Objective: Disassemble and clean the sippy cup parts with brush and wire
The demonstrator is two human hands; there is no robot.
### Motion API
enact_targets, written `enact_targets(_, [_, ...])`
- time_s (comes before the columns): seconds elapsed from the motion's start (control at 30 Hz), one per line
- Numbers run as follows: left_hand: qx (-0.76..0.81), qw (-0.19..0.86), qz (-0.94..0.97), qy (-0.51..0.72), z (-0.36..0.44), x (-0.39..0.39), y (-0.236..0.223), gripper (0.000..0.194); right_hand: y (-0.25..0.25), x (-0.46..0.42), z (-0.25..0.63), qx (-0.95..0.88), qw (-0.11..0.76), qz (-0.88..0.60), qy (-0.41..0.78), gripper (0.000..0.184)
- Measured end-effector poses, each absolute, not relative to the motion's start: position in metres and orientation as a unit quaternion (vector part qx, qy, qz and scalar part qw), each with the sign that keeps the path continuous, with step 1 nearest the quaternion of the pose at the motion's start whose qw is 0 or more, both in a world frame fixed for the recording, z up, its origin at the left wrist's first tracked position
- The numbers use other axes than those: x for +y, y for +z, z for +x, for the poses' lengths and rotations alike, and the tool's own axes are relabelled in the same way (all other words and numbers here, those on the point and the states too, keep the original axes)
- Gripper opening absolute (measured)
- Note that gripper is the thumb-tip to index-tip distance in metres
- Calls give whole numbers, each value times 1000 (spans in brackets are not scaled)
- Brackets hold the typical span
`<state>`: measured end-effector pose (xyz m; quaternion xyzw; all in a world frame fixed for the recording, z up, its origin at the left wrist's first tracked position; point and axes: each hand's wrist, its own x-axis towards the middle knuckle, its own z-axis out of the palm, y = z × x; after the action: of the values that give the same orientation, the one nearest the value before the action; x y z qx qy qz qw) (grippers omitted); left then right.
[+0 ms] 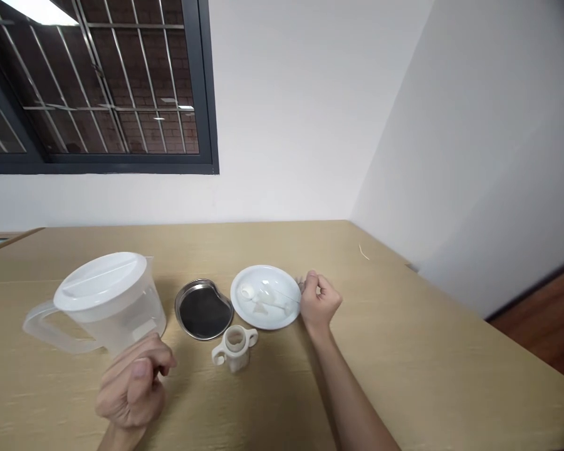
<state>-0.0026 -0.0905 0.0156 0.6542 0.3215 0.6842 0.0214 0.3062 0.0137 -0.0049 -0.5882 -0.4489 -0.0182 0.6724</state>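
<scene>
My left hand point(134, 383) is curled into a loose fist, its thumb folded over the fingers, with nothing showing in it. It is in front of a clear plastic pitcher point(122, 322) with a white lid. My right hand point(320, 302) is also a fist, just right of a white plate point(266, 271). Small pale and clear pieces point(263, 299), hard to make out, lie on that plate. Metal tines, like those of a fork point(301, 285), peek out beside the right fist; the rest is hidden. Between the hands stands a small white two-handled cup point(235, 351).
A dark, curved metal tray point(204, 311) sits between pitcher and plate, behind the cup. A thin pale strand point(363, 252) lies far right on the wooden table point(427, 351). White walls point(286, 125) and a barred window point(98, 81) border the back.
</scene>
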Motion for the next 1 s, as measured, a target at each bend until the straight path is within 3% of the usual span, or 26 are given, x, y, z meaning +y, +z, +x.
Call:
enact_targets(0.17, [280,66,747,599,9,-66,42,41,2,18,334,-389,677,-625,-12,46])
enact_targets(0.33, [268,82,748,602,33,-21,55,45,15,22,357,-437,610,-660,35,43])
enact_targets(0.57, [336,114,704,616,29,0,37,47,14,-41,365,-541,435,-711,111,37])
enact_targets(0.67, [359,105,697,612,21,-3,34,44,-2,-73,358,-578,265,-769,66,35])
enact_targets(0.77, [378,103,701,596,18,-4,36,41,-23,-89,346,-574,170,-800,35,30])
enact_targets(1.0, [444,153,792,390,51,17,52,23,-48,-96,327,-561,169,-810,4,23])
